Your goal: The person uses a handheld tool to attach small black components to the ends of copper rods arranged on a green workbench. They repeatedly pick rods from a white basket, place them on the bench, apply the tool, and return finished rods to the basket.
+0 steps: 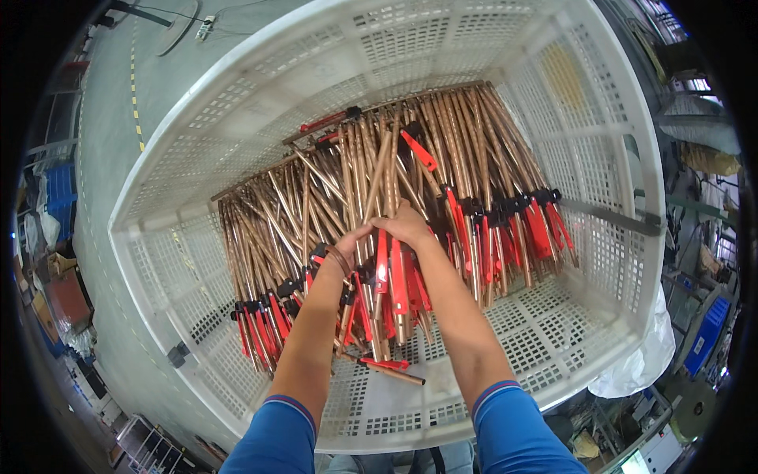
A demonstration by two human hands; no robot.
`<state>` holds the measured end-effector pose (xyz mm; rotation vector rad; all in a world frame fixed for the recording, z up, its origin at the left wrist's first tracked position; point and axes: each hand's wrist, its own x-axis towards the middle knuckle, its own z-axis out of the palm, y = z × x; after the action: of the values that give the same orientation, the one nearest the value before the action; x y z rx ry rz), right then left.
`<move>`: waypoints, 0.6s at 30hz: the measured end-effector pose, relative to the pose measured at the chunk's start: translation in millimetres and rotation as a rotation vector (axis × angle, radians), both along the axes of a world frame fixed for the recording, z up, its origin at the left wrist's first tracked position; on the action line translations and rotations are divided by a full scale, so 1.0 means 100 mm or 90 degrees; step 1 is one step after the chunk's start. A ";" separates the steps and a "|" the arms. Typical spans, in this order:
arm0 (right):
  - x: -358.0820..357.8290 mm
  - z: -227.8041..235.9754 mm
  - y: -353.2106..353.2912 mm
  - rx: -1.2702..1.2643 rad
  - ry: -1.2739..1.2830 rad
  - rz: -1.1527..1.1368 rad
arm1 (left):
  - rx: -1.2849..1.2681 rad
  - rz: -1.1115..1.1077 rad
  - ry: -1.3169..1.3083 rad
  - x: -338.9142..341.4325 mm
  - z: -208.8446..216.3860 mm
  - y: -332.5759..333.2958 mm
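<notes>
Head view, left hand: your left hand (353, 242) rests at the left side of a middle cluster of copper-coloured tubes (392, 178), a dark band (339, 259) on its wrist.
Right hand: your right hand (408, 225) meets it from the other side, apparently so the two steady the cluster between them.
Fingers: both thumbs point inward, nearly meeting across the tubes; the other fingers are mostly hidden, so you can't tell how tightly they close.
Tubes: they lie side by side in the white crate (272, 99), the red strips (399, 284) and black fittings (497, 213) mostly toward you, probably so they nest neatly.
Loose tube: one tube (404, 376) lies crosswise near you, out of line.
</notes>
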<state>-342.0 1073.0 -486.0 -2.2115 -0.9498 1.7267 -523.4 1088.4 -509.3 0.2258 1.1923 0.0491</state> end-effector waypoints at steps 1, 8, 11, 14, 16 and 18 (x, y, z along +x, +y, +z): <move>0.00 0.04 -0.05 0.013 0.024 -0.011 | -0.005 0.016 -0.018 -0.01 0.01 -0.03; -0.32 0.23 -0.80 0.197 0.290 -0.189 | 0.040 0.007 -0.141 -0.28 0.23 -0.48; -0.43 1.16 -0.75 0.247 0.260 -0.109 | 0.215 0.059 -0.117 -0.35 0.90 -0.57; -0.58 1.90 -0.72 0.322 0.217 0.021 | 0.223 0.133 -0.073 -0.57 1.73 -0.63; -0.58 2.83 -0.68 0.296 0.231 0.041 | 0.308 0.183 -0.061 -0.70 2.39 -0.74; -0.64 3.52 -0.72 0.340 0.216 0.126 | 0.312 0.264 -0.087 -0.76 3.10 -0.86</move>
<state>-405.7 1000.8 -133.7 -1.4826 -1.3742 1.6056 -599.0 1002.1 -199.4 0.3937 1.0589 0.7143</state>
